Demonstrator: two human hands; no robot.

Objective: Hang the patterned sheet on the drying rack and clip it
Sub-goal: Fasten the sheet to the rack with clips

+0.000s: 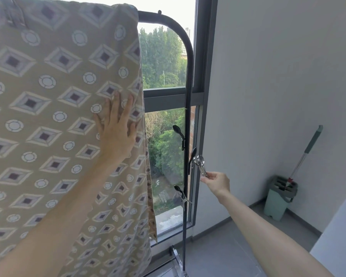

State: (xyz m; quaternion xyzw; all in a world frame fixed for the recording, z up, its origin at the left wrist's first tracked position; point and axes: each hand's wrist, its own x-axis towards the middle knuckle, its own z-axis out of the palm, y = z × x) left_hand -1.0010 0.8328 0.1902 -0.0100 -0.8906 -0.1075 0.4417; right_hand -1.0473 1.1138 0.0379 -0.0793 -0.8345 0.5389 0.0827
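Observation:
The patterned sheet (54,120), tan with diamonds and circles, hangs over the top bar of the dark drying rack (188,80) and fills the left of the view. My left hand (116,126) lies flat against the sheet near its right edge, fingers spread. My right hand (217,181) pinches the lower end of a metal clip (200,163) that sits on the rack's right upright. Two other clips (179,134) (181,193) are fixed higher and lower on the same upright.
A window with a dark frame (202,96) stands just behind the rack, trees outside. A white wall is to the right. A green mop bucket (279,198) with a mop handle (306,152) sits in the far corner on the grey floor.

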